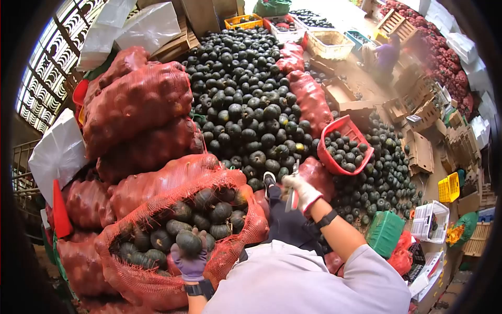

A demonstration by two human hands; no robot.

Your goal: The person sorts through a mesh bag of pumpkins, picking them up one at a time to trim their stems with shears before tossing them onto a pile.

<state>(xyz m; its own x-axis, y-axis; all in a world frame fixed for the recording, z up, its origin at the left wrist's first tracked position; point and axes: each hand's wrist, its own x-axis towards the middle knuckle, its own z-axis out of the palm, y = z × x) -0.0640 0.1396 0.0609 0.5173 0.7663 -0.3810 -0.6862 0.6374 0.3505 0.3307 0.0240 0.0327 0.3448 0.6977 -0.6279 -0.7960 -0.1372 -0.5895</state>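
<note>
The largest thing here is the heap of dark green kabochas [240,99], spread ahead of the person's feet. Nearer, at the left, lies the open red mesh sack [125,272], its mouth wide and many kabochas nested inside. Filled mesh sacks [138,107] are stacked behind it, and a red basket [333,163] of smaller round squashes stands tilted beyond the right arm.

The left grip [191,266], in a purple glove, is closed on a single kabocha [189,242] at the near part of the sack's mouth, above the others. Its fingers wrap the lower side, which seems a sound hold: the weight would sit in the palm, and a smooth, hard rind could otherwise roll out. If it is lowered, it is best eased into a dip between its neighbours, not dropped, since hard rinds can bruise and stems can scratch. Fingers should stay clear of the loose mesh edge, which could snag glove or wristband.

The right grip [303,192], in a pale glove, is clenched around a slim metal tool [295,200], perhaps clippers. Well apart from the left one, it is best kept pointing away from body and mesh.
</note>
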